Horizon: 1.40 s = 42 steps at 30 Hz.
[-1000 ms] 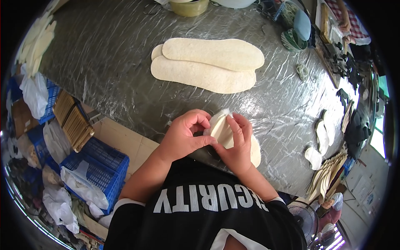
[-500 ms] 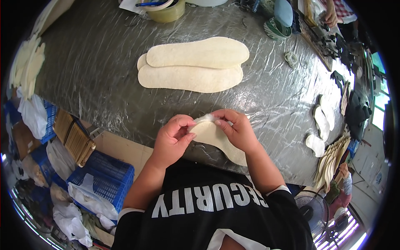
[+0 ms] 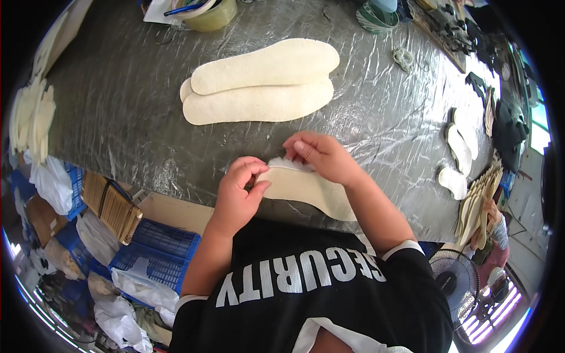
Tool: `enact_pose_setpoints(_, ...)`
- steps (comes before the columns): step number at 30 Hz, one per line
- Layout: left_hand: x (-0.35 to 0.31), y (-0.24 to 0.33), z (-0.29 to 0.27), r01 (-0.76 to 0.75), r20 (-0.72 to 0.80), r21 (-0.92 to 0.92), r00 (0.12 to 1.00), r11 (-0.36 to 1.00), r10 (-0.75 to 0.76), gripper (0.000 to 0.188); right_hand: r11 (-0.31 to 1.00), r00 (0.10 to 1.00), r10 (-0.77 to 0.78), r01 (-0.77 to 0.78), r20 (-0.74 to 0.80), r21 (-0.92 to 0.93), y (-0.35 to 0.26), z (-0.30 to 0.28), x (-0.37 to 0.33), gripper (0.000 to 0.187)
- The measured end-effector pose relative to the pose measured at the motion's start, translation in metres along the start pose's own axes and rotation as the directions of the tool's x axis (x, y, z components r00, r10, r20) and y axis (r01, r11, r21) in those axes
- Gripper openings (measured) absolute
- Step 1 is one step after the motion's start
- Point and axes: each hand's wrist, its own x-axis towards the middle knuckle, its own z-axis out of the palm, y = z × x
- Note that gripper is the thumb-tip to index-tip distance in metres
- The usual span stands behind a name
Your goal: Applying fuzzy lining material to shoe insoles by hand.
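Close to my body, a cream insole (image 3: 303,187) lies along the table's near edge, with white fluff (image 3: 276,163) showing along its far side. My left hand (image 3: 241,187) pinches the insole's left end between thumb and fingers. My right hand (image 3: 327,156) is bent over the fluffy side, thumb against curled fingers; whatever is between them is too small to make out. Farther off, an upper insole (image 3: 265,66) overlaps a lower insole (image 3: 259,103), and the rounded end of another peeks out at their left.
The table (image 3: 135,112) has a shiny, wrinkled covering. Beyond the insoles stand a yellowish tub (image 3: 215,17) and a green bowl (image 3: 376,19); a coil of string (image 3: 403,59) lies at right. White pieces (image 3: 459,144) sit farther right. Blue crates (image 3: 150,259) and a fan (image 3: 453,276) flank me.
My right hand has come off the insole's end and lifted slightly away, fingers curled. The insole has turned flatter, and my left hand still grips its end. The whole view has shifted a little.
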Motion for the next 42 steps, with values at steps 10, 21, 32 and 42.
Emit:
enact_pose_setpoints(10, 0.015, -0.008, -0.015, 0.423, 0.142, -0.762, 0.848, 0.491, -0.511, 0.022, 0.627, 0.948, -0.251, 0.315, 0.198, -0.713, -0.005, 0.008, -0.045, 0.113)
enact_pose_setpoints(21, 0.026, 0.027, -0.011, 0.189, -0.025, -0.761, 0.948, 0.620, -0.319, 0.021, 0.979, 0.945, -0.096, 0.147, 0.314, -0.143, 0.001, -0.008, -0.033, 0.095)
enact_pose_setpoints(32, 0.011, 0.087, -0.010, -0.505, 0.203, 0.508, 0.857, 0.698, 0.473, 0.029, 0.673, 0.805, -0.194, -0.308, 0.561, 0.673, 0.026, 0.002, -0.038, 0.088)
enact_pose_setpoints(42, 0.011, 0.093, 0.004, -0.584, 0.392, 0.512, 0.811, 0.630, 0.434, 0.013, 0.595, 0.785, -0.167, -0.402, 0.597, 0.696, 0.043, 0.011, -0.050, 0.076)
